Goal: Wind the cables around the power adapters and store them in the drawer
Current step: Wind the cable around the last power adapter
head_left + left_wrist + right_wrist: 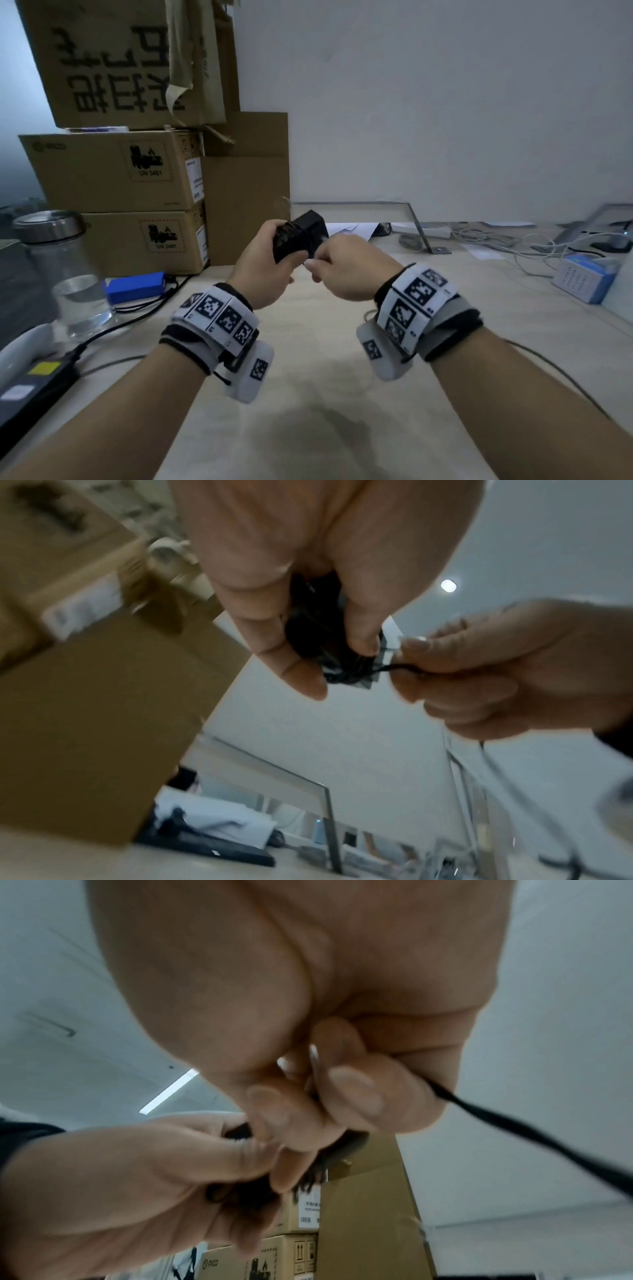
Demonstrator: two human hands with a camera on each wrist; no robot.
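Forearms with marker-printed wrist straps fill the bottom of my head view, both raised above the pale wooden counter. Left hand grips the black rectangular power adapter, fingers and thumb curled round its body; it is held in the air over the counter's middle, tilted, one end pointing away from me. Several turns of thin black cable lie wrapped round the adapter, seen best from the left wrist, though that view is blurred. Right hand sits just beside the adapter, touching its near end, thumb and forefinger pinching the cable where it leaves the windings. From the right wrist view I see the loose run of cable passing out of the pinch and trailing off to the right edge. In the head view a thin dark line crosses the counter by the right forearm; I cannot tell whether it is the same cable.

Left side of counter: three stacked brown cardboard boxes, the lower two with battery hazard labels. In front of them a clear glass jar with a metal lid, part filled with water, and a blue rectangular block with black leads. At the near left edge, a second black power brick with a yellow label. Far right: white cables in a tangle and a blue and white carton.
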